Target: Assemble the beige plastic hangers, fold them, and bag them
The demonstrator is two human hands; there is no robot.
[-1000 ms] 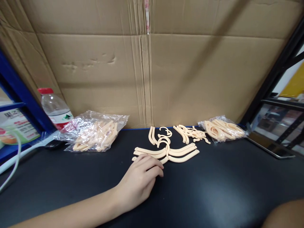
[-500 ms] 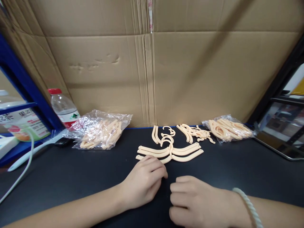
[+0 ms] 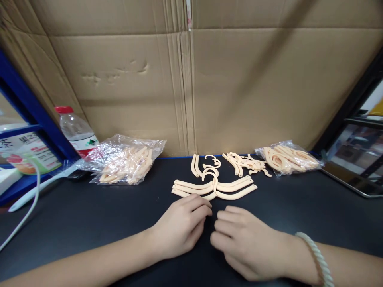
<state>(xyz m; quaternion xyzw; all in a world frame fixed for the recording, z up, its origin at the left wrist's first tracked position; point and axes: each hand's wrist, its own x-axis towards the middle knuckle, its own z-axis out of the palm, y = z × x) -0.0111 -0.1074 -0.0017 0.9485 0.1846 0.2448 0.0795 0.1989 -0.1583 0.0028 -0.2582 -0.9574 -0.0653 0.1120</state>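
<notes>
Beige folding hangers [image 3: 236, 194] lie assembled in a small stack at the middle of the black table, arms spread and hooks pointing away from me. Just in front of them is my left hand [image 3: 187, 223], its fingers curled down; it overlaps the lower left hanger arm in view, and I cannot tell whether it touches. My right hand [image 3: 248, 243], with a pale rope bracelet [image 3: 315, 257] at the wrist, is closed beside it with a narrow gap between. Both palms are hidden, so whatever they hold, if anything, does not show.
Loose hanger arms [image 3: 195, 166], hooks [image 3: 213, 161] and a pile of small parts [image 3: 249, 164] lie behind the stack. Plastic bags of parts flank them, left [image 3: 128, 161] and right [image 3: 289, 158]. A bottle [image 3: 76, 131], white cable [image 3: 37, 199] and cardboard wall [image 3: 134, 79] border the table.
My right hand has moved away from me and slightly left, closer to my left hand. The left hand has barely shifted. The whole view has tipped slightly.
</notes>
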